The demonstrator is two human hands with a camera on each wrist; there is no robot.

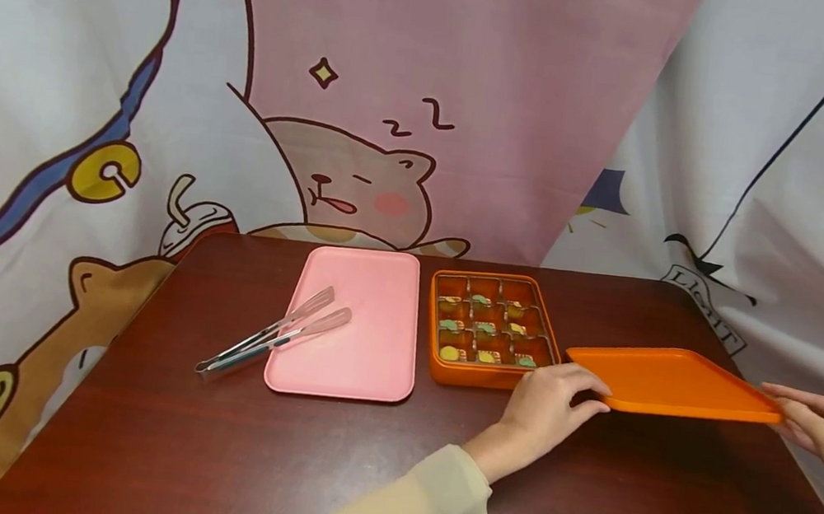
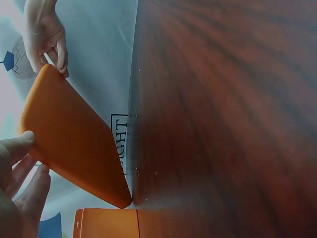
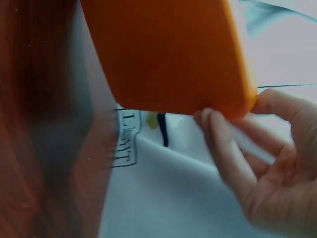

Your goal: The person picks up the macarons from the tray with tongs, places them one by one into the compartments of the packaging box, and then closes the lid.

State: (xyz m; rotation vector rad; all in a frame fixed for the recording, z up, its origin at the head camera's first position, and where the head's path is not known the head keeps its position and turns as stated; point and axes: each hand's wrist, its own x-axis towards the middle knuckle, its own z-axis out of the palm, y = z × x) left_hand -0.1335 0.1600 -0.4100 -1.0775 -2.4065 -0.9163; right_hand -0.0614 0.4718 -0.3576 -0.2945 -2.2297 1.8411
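Note:
An orange lid (image 1: 675,383), flat with a raised rim, is held off the table between both hands, to the right of a matching orange box (image 1: 478,376). My left hand (image 1: 550,403) pinches its near left corner between thumb and fingers. At the right corner, my right hand (image 1: 823,429) grips the edge, with the thumb and fingers on opposite faces in the right wrist view. Inside the uncovered box, a clear divided insert (image 1: 482,307) holds small yellow and green pieces in its several compartments. The lid's underside (image 2: 74,134) shows in the left wrist view.
Left of the box lies a pink tray (image 1: 375,328). Tongs (image 1: 274,331) with pale tips rest partly on it, their handle end over the dark wooden table (image 1: 214,453). A printed curtain (image 1: 510,93) hangs behind the table and along its sides.

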